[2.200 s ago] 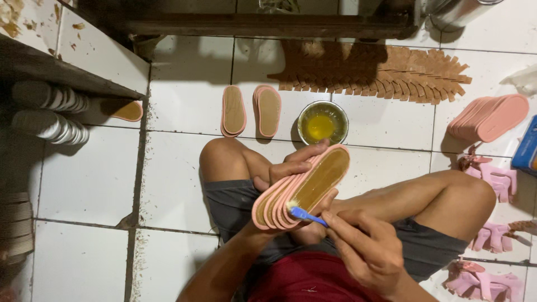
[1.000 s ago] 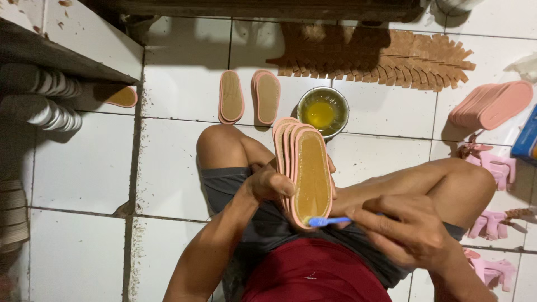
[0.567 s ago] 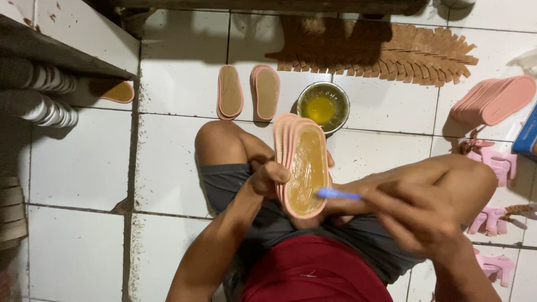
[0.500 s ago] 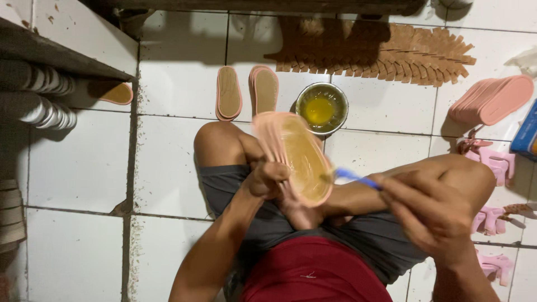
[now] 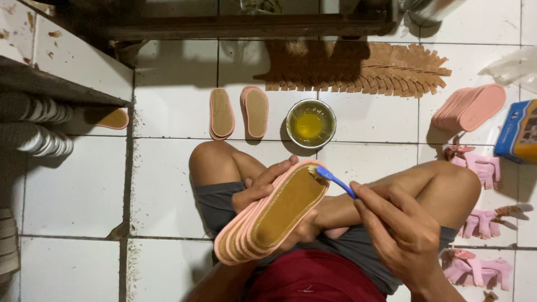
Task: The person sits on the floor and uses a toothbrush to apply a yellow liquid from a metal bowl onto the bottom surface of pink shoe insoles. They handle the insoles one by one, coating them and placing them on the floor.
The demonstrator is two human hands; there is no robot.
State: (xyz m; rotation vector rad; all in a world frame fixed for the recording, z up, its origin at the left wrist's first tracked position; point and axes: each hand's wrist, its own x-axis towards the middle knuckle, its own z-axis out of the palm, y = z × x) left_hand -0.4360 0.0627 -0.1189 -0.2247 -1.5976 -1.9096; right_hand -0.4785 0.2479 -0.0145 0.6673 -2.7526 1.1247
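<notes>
Over the lap, left hand (image 5: 263,187) clamps a fanned stack of soles (image 5: 268,221), light and bendy, by its edges; right hand (image 5: 400,223) pinches a brush (image 5: 334,180), likely glue-slick.

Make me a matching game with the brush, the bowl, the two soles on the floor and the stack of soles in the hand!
Things:
1. toothbrush
2. metal bowl
3. two soles on the floor
4. stack of pink soles

Places or states:
A. holds yellow liquid
B. lying side by side on the white tiles
C. fanned out in the left hand
D. blue, held in the right hand, bristles on the top sole

Pairs: 1-D, 2-A, 3-B, 4-C
</notes>
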